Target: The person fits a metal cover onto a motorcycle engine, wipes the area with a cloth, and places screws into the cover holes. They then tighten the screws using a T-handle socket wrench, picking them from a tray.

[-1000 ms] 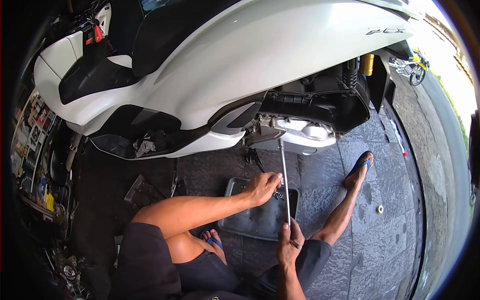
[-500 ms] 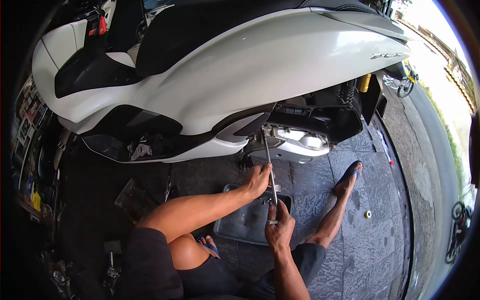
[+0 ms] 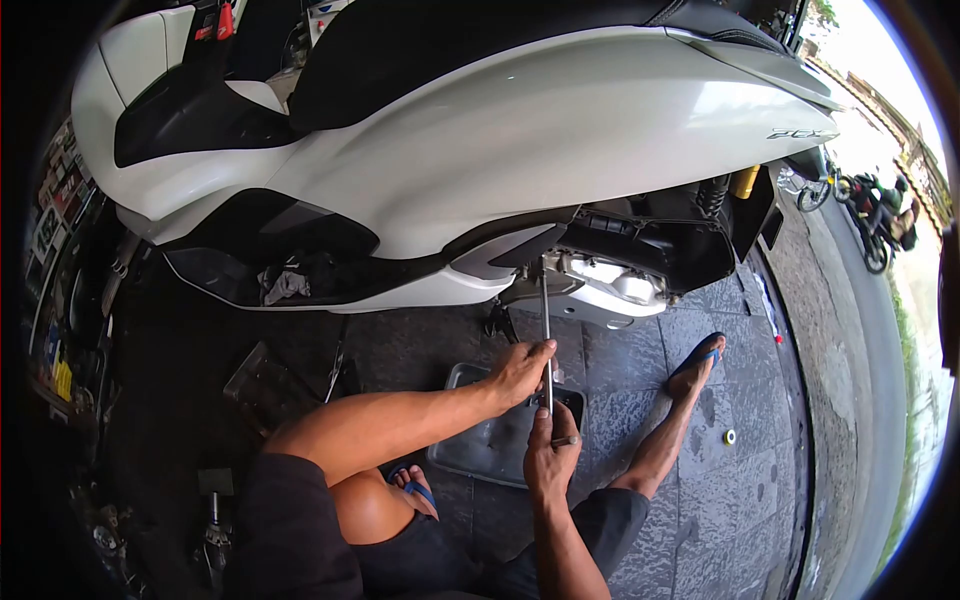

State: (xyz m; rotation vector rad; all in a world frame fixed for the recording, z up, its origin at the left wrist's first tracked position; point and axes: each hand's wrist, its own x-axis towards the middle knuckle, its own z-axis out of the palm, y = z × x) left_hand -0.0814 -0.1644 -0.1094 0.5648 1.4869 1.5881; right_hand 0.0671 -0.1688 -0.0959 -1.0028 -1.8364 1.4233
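The person's left hand (image 3: 523, 374) has its grip closed around the shaft of a long T-handle wrench (image 3: 546, 312), while the right hand (image 3: 553, 455) has its grip clamped on the lower end, by the crossbar. The wrench's far end reaches the front of the metal engine case (image 3: 600, 304) under the white scooter (image 3: 480, 130). Below the hands, a dark tray (image 3: 478, 440) lies on the tiled floor (image 3: 740, 500). A crumpled cloth (image 3: 287, 284) rests on the scooter's footboard (image 3: 225, 280).
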